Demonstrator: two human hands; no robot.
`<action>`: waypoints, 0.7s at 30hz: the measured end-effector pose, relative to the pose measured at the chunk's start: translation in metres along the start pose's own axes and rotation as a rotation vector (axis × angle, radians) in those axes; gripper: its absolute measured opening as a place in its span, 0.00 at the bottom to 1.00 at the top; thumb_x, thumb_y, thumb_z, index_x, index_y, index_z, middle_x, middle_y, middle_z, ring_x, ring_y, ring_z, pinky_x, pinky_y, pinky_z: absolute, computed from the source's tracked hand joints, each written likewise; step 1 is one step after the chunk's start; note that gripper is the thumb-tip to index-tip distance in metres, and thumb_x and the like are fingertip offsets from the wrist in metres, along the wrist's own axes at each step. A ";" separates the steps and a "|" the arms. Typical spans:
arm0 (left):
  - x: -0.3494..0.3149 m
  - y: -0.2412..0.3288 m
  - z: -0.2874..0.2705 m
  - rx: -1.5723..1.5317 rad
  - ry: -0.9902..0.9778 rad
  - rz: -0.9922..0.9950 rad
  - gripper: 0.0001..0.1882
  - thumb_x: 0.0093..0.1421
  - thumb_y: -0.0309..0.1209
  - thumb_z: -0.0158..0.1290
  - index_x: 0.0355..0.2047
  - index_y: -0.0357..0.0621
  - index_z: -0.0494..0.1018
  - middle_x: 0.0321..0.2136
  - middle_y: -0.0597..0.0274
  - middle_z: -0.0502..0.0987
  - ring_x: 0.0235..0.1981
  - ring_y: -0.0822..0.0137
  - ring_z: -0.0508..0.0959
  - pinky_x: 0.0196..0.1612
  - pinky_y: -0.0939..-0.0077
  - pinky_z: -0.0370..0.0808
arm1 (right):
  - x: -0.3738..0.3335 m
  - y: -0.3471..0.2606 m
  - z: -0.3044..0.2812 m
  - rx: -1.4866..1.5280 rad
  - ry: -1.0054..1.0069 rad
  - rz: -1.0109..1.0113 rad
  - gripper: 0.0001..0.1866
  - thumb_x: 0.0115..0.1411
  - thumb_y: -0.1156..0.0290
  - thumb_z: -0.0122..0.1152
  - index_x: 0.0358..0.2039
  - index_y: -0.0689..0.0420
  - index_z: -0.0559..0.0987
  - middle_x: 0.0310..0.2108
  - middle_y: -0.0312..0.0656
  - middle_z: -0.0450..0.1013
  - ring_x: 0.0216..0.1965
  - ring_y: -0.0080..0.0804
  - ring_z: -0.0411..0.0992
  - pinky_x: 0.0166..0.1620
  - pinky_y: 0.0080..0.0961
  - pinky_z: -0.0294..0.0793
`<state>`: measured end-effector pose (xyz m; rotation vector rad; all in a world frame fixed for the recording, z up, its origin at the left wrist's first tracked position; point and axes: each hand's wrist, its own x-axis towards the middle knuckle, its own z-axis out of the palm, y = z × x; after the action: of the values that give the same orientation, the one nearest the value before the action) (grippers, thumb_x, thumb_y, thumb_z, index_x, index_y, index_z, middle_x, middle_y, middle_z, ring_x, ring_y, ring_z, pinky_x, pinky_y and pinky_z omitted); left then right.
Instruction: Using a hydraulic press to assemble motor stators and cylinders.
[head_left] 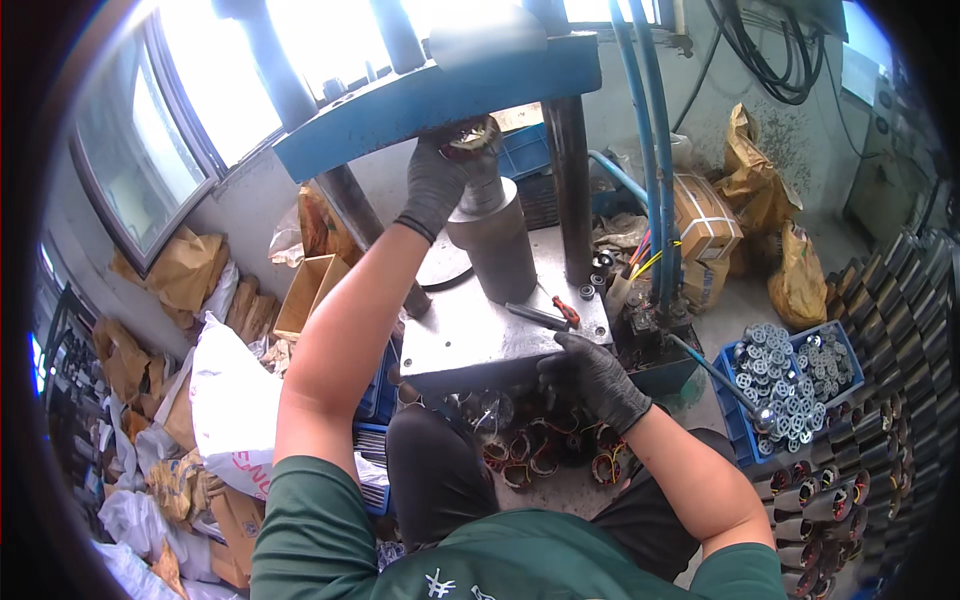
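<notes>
My left hand (pixel 437 185), in a dark grey glove, reaches up under the blue press beam and is closed round a motor stator (pixel 470 138). The wound ring sits over the top of a thick steel cylinder (pixel 497 245), which stands on the pale press plate (pixel 450 345). My right hand (pixel 600 385), also gloved, hovers by the plate's front right edge with its fingers apart and nothing visible in them. Just beyond its fingertips lie a dark metal rod (pixel 538 316) and a red-handled tool (pixel 566 312).
The blue beam (pixel 440 95) and steel columns (pixel 570 190) frame the plate. Several stators (pixel 530 455) lie on the floor below. At right stand a blue crate (pixel 740 430) of metal discs and stacked metal tubes (pixel 880 320). Sacks (pixel 235 400) crowd the left.
</notes>
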<state>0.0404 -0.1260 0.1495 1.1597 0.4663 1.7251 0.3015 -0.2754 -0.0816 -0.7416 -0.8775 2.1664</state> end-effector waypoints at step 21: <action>0.021 -0.008 -0.048 1.272 0.181 0.015 0.39 0.47 0.45 0.77 0.52 0.32 0.75 0.45 0.54 0.83 0.43 0.67 0.83 0.49 0.74 0.81 | -0.012 -0.003 0.002 -0.033 -0.032 -0.059 0.24 0.70 0.61 0.62 0.62 0.57 0.71 0.39 0.44 0.81 0.38 0.33 0.80 0.45 0.31 0.82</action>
<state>0.0016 -0.0949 0.1316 1.8203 1.8227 1.4834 0.3085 -0.2837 -0.0750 -0.6901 -0.9418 2.1216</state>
